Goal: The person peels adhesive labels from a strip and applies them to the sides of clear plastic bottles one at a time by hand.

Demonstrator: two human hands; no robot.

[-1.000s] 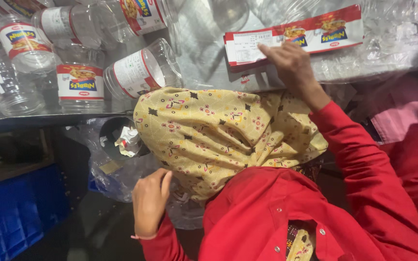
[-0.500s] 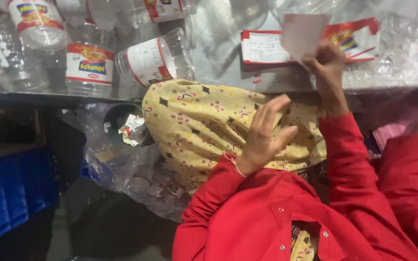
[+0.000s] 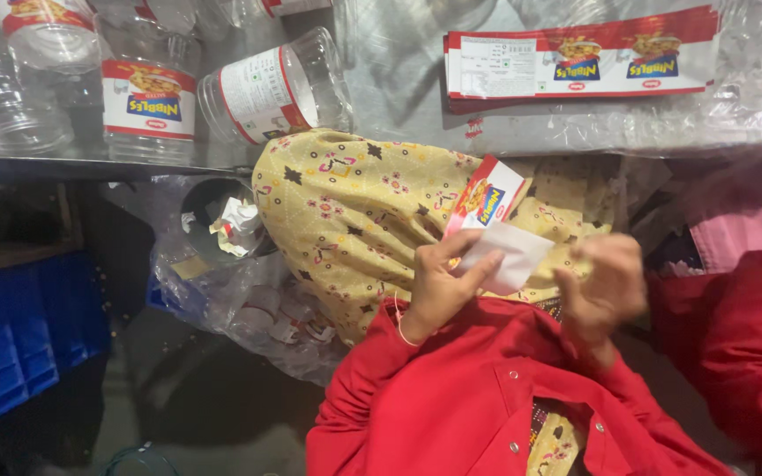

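Whereas earlier apart, both hands now meet at the label (image 3: 496,231).

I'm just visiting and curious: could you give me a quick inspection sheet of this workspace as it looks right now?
Surface: grey table covered with clear plastic film.
Job's things: one label, red-and-white, held up by the left hand; label stack lying on the table.
Clutter: clear plastic jars, several labelled, one on its side; a bag of paper scraps under the table.
Hands: left hand pinches the label; right hand blurred, beside it.
Cables: nothing seen.
Surroundings: blue crate on the floor; yellow patterned cloth; red sleeves.
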